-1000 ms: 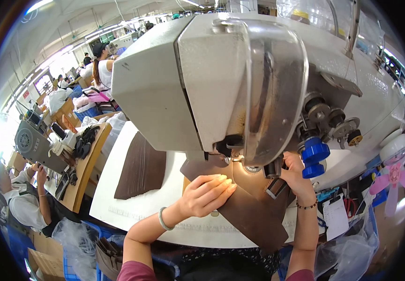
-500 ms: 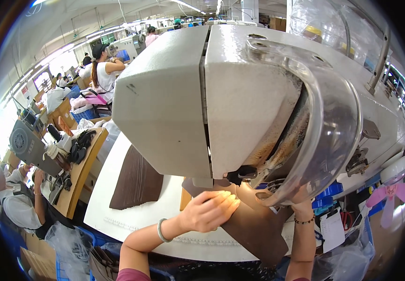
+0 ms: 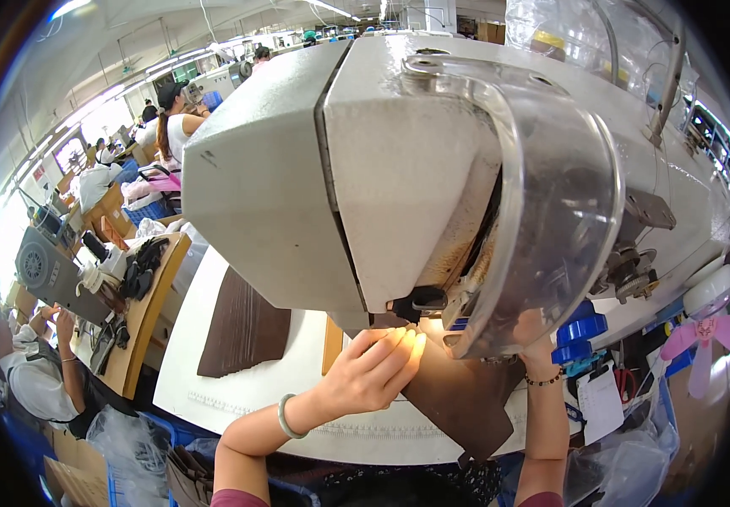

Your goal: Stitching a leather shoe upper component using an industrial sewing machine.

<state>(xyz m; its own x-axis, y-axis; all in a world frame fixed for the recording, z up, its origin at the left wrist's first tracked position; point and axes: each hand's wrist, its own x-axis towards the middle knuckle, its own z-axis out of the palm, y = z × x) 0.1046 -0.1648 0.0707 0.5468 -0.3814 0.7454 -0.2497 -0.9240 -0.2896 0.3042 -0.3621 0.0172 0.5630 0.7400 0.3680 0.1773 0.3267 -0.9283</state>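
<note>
A brown leather-like piece [image 3: 468, 407] lies under the head of a large grey sewing machine [image 3: 268, 182] and hangs toward the table's front edge. My left hand [image 3: 373, 367] is closed, fingertips pressed together on the piece's left edge, lit by the lamp near the needle area. A jade-coloured bangle circles that wrist. My right hand [image 3: 536, 348] is on the piece's right side, partly behind the clear plastic guard [image 3: 563, 211]; its fingers are mostly hidden. The needle itself is covered by the machine head and guard.
A stack of brown pieces [image 3: 245, 329] lies left on the white table [image 3: 187, 372]. Right of the machine are blue spools [image 3: 579, 331], red-handled scissors [image 3: 625, 382] and a pink fan [image 3: 705, 331]. A wooden bench [image 3: 149, 317] stands left, with a co-worker [image 3: 40, 372] beside it.
The machine appears further left as the view shifts. The brown piece's near corner has swung left and down slightly. My left hand stays at its edge, and the right hand is a little higher.
</note>
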